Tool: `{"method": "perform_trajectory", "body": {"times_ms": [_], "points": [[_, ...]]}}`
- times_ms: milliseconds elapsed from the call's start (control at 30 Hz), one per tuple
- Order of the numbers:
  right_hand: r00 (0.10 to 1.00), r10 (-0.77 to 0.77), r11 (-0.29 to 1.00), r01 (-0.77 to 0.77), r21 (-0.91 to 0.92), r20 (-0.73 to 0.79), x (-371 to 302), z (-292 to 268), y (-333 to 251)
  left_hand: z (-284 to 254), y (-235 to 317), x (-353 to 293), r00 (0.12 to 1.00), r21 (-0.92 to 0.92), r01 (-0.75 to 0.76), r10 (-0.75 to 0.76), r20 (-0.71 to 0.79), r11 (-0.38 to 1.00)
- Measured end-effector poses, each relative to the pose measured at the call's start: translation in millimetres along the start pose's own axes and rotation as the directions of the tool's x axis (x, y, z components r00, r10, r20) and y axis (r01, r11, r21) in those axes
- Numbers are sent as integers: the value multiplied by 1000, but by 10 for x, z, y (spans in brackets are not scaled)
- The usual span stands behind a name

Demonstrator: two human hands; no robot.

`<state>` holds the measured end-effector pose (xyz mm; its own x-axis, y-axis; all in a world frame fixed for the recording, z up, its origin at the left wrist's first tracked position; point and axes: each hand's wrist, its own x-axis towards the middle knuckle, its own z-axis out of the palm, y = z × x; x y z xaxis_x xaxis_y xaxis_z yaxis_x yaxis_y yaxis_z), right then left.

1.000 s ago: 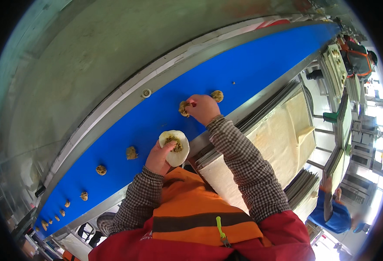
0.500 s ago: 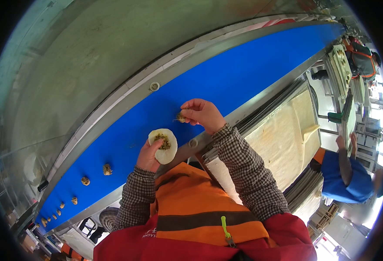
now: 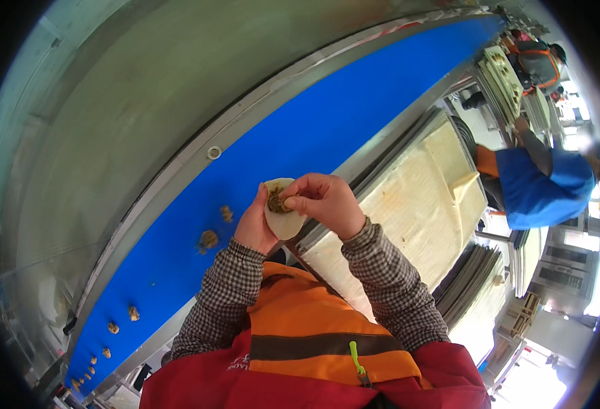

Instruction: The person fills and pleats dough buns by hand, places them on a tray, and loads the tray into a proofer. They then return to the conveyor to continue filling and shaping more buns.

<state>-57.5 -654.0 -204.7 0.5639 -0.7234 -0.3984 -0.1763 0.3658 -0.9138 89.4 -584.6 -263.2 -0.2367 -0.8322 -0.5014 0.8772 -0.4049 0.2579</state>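
My left hand is closed on a round, pale dough wrapper, which curves up a little in the palm. A greenish-brown lump of filling lies on the wrapper. My right hand reaches in from the right, its thumb and fingers pinched together on the filling. Part of the wrapper's right edge is hidden behind the right fingers. Beneath both hands runs a blue conveyor belt. Just left of my left hand, two more filling lumps sit on the belt.
Several further lumps trail down the belt's far left end. A metal rail borders the belt's far side. To the right stands a stack of cloth-covered trays. Beyond it a person in blue bends over other trays.
My right hand has come from over the belt to the wrapper, bringing its lump of filling onto it. The wrapper is more cupped. Lumps on the belt appear closer to my left hand.
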Motion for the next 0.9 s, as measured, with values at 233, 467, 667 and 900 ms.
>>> {"method": "perform_trajectory", "body": {"times_ms": [233, 467, 667, 900], "points": [[899, -350, 814, 154, -559, -263, -370, -403, 200, 141, -391, 348, 972, 176, 74, -111, 209, 982], [929, -157, 974, 89, -209, -336, -582, -820, 567, 50, -626, 493, 969, 432, -59, -52, 241, 900], [955, -121, 923, 9, -384, -271, -334, -722, 641, -263, -646, 411, 983, 451, -183, 153, 103, 874], [850, -283, 667, 507, -546, 444, 1390, 834, 778, -1762, -262, -763, 809, 202, -420, 465, -360, 885]]}}
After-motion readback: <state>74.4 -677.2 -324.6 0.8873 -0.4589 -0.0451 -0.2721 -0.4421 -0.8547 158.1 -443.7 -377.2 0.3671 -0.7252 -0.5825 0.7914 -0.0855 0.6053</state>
